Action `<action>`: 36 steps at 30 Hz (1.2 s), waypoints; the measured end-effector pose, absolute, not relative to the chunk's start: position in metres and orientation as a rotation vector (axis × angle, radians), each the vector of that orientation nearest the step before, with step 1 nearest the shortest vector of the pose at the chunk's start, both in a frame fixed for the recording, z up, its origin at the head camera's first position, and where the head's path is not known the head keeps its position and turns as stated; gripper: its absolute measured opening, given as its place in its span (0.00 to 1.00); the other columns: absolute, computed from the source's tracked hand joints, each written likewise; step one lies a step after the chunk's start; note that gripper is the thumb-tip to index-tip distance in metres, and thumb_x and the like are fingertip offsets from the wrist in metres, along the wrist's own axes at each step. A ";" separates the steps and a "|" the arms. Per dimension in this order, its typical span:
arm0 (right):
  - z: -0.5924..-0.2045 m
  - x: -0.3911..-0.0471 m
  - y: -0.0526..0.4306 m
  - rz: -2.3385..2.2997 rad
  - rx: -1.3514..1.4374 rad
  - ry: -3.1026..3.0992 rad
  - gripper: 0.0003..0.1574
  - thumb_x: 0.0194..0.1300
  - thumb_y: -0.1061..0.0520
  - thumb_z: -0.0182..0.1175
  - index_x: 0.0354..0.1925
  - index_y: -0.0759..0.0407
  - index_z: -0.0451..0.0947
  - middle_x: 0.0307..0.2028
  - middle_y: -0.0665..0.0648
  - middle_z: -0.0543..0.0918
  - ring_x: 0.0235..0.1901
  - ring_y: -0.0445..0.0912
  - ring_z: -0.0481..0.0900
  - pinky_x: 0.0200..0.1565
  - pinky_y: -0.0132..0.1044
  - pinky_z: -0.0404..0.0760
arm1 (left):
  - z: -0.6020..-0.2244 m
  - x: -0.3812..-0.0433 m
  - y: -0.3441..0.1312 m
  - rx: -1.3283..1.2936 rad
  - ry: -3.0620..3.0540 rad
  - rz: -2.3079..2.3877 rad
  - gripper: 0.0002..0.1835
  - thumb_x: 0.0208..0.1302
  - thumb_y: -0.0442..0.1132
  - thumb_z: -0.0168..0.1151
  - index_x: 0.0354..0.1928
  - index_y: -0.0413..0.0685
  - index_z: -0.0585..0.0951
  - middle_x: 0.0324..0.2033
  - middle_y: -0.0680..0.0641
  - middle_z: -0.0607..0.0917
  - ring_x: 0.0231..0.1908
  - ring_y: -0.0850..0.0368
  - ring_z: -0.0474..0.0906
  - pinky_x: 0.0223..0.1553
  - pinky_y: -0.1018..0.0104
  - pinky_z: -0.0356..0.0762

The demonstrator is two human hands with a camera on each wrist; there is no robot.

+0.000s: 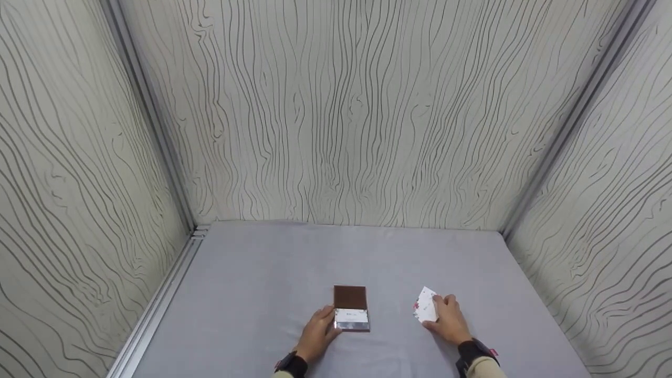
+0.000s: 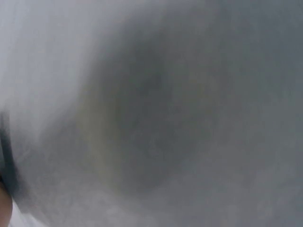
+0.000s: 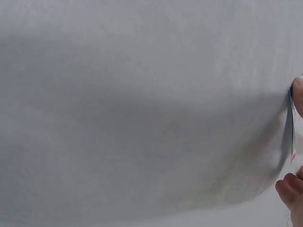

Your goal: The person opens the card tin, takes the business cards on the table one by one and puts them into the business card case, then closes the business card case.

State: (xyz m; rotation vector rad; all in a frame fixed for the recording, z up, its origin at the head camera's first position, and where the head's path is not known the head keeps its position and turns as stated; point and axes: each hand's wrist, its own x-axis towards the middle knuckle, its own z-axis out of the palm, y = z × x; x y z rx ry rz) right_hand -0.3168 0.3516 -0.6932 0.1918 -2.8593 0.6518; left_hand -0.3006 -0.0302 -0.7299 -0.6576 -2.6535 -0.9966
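An opened card case lies on the grey-covered table, its far half brown and its near half holding a white printed card above a shiny band. My left hand holds the case at its left side, the thumb at the near corner. To the right, my right hand pinches a few white cards with small red and dark prints, slightly fanned and tilted. In the right wrist view the cards' edge shows between the fingertips. The left wrist view catches only a fingertip beside a dark edge.
Grey cloth covers the table. Pale wood-grain panels stand at the back and both sides, with metal rails at the corners. A metal profile runs along the table's left edge. Each wrist wears a dark band.
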 end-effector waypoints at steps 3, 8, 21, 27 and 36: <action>-0.695 -0.317 0.351 0.648 0.223 -2.822 0.50 0.42 0.57 0.80 0.59 0.76 0.69 0.49 0.75 0.66 0.50 0.69 0.70 0.52 0.62 0.75 | -0.729 -0.299 -0.031 -0.662 -2.660 -1.002 0.28 0.64 0.43 0.66 0.60 0.29 0.76 0.61 0.37 0.77 0.63 0.40 0.71 0.67 0.46 0.64; -0.694 -0.316 0.348 0.543 0.267 -2.821 0.53 0.42 0.56 0.80 0.63 0.72 0.69 0.52 0.74 0.68 0.52 0.69 0.69 0.52 0.61 0.74 | -0.729 -0.299 -0.031 -0.660 -2.677 -0.999 0.28 0.65 0.43 0.65 0.60 0.29 0.76 0.62 0.37 0.76 0.64 0.41 0.70 0.68 0.47 0.63; -0.684 -0.319 0.345 0.512 0.279 -2.709 0.26 0.56 0.76 0.55 0.54 0.68 0.76 0.38 0.63 0.69 0.32 0.55 0.70 0.31 0.51 0.74 | -0.734 -0.300 -0.032 -0.719 -2.566 -0.974 0.28 0.64 0.42 0.66 0.57 0.25 0.77 0.58 0.32 0.78 0.60 0.37 0.73 0.64 0.44 0.67; -0.683 -0.320 0.344 0.616 0.303 -2.659 0.24 0.55 0.79 0.53 0.50 0.69 0.75 0.38 0.62 0.70 0.31 0.51 0.71 0.33 0.46 0.76 | -0.737 -0.301 -0.032 -0.718 -2.565 -0.962 0.28 0.64 0.43 0.66 0.57 0.27 0.77 0.58 0.33 0.78 0.61 0.38 0.73 0.64 0.45 0.67; -0.678 -0.319 0.335 0.674 0.355 -2.606 0.28 0.50 0.83 0.50 0.50 0.69 0.75 0.41 0.63 0.71 0.37 0.52 0.75 0.38 0.45 0.79 | -0.732 -0.301 -0.032 -0.684 -2.659 -0.954 0.29 0.64 0.44 0.66 0.59 0.28 0.76 0.61 0.35 0.77 0.63 0.39 0.71 0.67 0.46 0.64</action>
